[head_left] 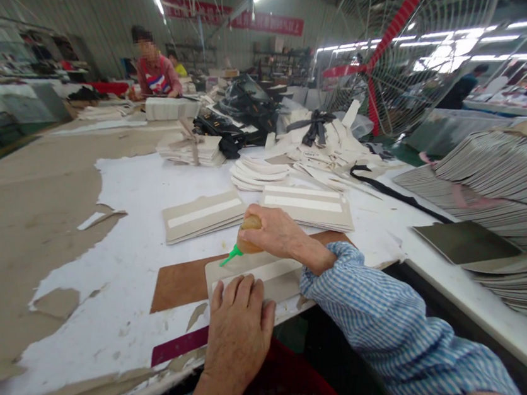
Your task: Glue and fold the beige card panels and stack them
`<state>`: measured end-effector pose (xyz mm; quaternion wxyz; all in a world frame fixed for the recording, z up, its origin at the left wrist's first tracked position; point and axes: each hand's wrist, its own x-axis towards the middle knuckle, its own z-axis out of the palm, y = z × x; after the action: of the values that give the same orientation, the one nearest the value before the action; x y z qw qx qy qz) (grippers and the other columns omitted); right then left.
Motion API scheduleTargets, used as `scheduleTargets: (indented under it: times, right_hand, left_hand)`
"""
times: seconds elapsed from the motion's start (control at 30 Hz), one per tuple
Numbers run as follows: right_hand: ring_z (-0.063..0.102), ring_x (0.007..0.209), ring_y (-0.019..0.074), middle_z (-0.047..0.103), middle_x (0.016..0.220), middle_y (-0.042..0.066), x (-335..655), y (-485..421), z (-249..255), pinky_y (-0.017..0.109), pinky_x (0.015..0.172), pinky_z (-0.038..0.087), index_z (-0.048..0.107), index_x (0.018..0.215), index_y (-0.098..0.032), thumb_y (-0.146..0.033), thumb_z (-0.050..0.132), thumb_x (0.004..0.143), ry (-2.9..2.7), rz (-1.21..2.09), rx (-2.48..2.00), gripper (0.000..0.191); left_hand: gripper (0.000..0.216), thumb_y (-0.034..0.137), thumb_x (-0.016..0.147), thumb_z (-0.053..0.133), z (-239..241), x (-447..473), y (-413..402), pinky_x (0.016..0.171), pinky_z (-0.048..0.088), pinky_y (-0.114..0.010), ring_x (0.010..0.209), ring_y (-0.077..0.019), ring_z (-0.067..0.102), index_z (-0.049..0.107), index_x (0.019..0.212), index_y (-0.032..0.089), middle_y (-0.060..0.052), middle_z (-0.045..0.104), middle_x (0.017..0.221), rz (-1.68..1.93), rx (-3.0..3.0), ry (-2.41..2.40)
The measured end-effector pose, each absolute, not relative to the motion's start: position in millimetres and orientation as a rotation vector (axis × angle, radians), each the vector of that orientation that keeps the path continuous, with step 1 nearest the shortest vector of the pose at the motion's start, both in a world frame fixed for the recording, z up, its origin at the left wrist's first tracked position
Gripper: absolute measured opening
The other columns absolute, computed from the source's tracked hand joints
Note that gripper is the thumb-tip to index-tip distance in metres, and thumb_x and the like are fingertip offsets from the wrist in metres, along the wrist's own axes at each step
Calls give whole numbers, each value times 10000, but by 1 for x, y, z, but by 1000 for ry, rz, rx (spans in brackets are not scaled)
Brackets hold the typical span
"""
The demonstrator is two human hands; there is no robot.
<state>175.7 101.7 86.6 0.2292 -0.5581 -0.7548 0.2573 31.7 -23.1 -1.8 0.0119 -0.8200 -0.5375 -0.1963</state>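
My right hand (277, 233) is wrapped round a glue bottle (250, 236), an amber squeeze bottle tipped down to the left. Its green nozzle (231, 255) points at the upper left part of a beige panel (240, 265). A white strip (276, 270) runs along that panel. Flat on the panel's lower left rests my left hand (239, 317), fingers stretched out and holding nothing. Beneath the panel lies a brown board (173, 287), showing at the left and behind my right wrist.
Two stacks of beige panels, a left stack (204, 218) and a right stack (310, 208), lie just beyond. A maroon strip (180, 346) is near the front edge. Tall piles of panels (503, 176) stand at right, near a fan (398, 42). A person (157, 73) is across the table.
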Motion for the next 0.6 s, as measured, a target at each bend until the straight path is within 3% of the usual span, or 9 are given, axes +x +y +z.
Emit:
scheduleTargets:
  times: [0.17,0.27,0.33,0.43,0.6]
  right_hand:
    - [616,857,218,678,926,21,210,101,66,345,781,481,627,1001,-235,-496,723,739,-1452,1138,-1298,382]
    - [653,914,247,700,1029,61,261,97,58,349,709,516,618,1013,-229,-499,707,747,-1028,1257,-1132,389]
    - [669,963,277,708,1073,79,305,91,55,366,675,529,621,1050,-241,-501,672,760,-895,1198,-1117,392]
    - [664,1064,283,700,1136,67,371,77,48,409,754,555,601,1075,-286,-529,626,794,-833,968,-1109,373]
    - [655,932,210,674,1024,22,455,62,29,319,691,543,551,993,-276,-578,714,705,-696,595,-1201,448]
  left_hand:
    - [304,316,966,563,-2,32,-22,1135,385,-576,1227,-300,595,658,1230,197,-85,704,1289,-590,-2557,-1681]
    - [299,314,961,572,-2,32,-22,1125,394,-560,1212,-292,604,659,1223,199,-82,710,1278,-597,-2541,-1653]
    - [292,302,963,562,-4,30,-21,1113,398,-556,1200,-291,611,659,1217,194,-87,713,1269,-604,-2516,-1597]
    - [298,292,949,554,-14,21,-16,1048,428,-558,1166,-311,629,659,1207,185,-114,718,1251,-628,-2484,-1414]
    - [372,334,879,584,-54,7,3,979,429,-636,1100,-391,642,647,1226,217,-157,719,1248,-827,-2505,-1273]
